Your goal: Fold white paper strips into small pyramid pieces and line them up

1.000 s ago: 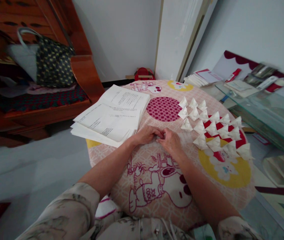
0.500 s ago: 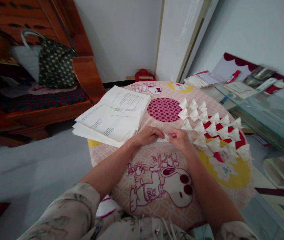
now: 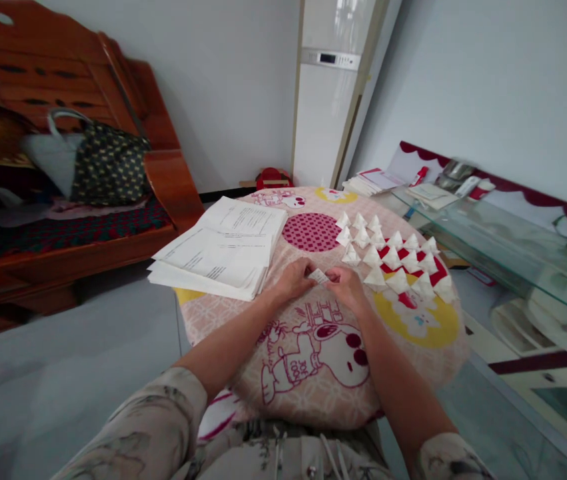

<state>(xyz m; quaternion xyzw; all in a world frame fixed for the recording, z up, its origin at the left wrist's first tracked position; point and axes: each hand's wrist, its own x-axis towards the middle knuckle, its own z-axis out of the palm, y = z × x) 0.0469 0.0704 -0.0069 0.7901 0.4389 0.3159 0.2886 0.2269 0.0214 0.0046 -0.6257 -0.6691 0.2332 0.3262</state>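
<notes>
Between my two hands is a small folded piece of printed paper (image 3: 319, 276). My left hand (image 3: 295, 277) pinches its left side, and my right hand (image 3: 345, 285) grips its right edge with the fingertips. Both hands are just above the patterned tablecloth (image 3: 313, 400). To the right of my right hand stand several folded white paper pieces (image 3: 374, 277) with pointed tops, set in rows. On the left of the table lies a stack of printed sheets (image 3: 218, 247), its top sheets uneven.
A glass-topped cabinet (image 3: 503, 233) with papers and small items borders the table on the right. On the left is a wooden bench (image 3: 173, 190) with a dark patterned bag (image 3: 108, 163). A tall white appliance (image 3: 320, 120) stands behind the table.
The folded paper has been lifted and tilted between my hands, its printed face now showing more clearly. The camera view has shifted upward and to the right.
</notes>
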